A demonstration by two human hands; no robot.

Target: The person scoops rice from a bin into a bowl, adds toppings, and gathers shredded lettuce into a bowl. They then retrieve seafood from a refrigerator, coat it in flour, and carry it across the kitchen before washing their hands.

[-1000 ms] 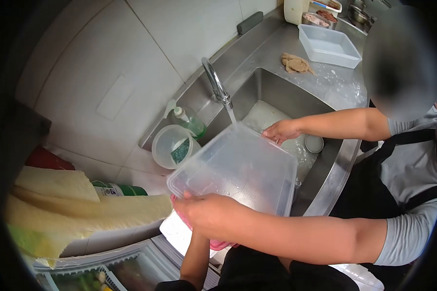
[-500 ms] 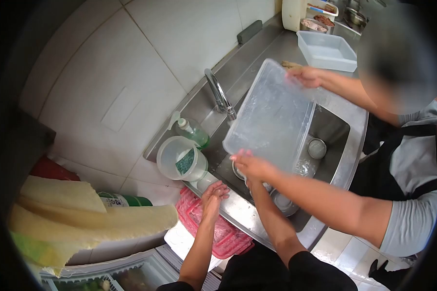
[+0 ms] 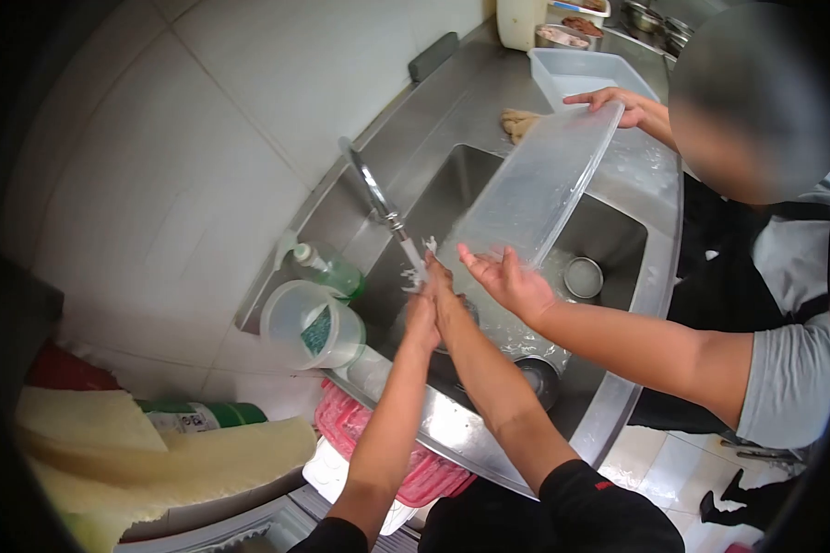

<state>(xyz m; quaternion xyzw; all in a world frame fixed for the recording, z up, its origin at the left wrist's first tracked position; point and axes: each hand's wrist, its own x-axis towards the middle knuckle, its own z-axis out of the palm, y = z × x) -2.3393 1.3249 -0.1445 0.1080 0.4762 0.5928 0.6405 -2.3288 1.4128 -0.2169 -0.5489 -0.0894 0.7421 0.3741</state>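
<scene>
My left hand (image 3: 421,318) and my right hand (image 3: 441,284) are pressed together over the sink, in the water running from the chrome faucet (image 3: 373,189). The right hand's fingers point up toward the stream, stretched out, with nothing visible in them. Splashing water and the right hand partly hide the fingers of the left. Across the sink (image 3: 609,267), a co-worker's two hands are at a tilted, translucent plastic lid (image 3: 544,175). Metal bowls (image 3: 583,276) sit in the sink.
A clear tub (image 3: 281,323) with a green scouring pad and a green soap bottle (image 3: 332,272) stand on the left rim. Pink lids (image 3: 341,415) lie below the sink's edge. A white plastic container (image 3: 581,69) stands on the far counter. The co-worker occupies the right side.
My hands have come together under the faucet, where water now runs. The co-worker has tilted the plastic lid more steeply. The view has shifted slightly.
</scene>
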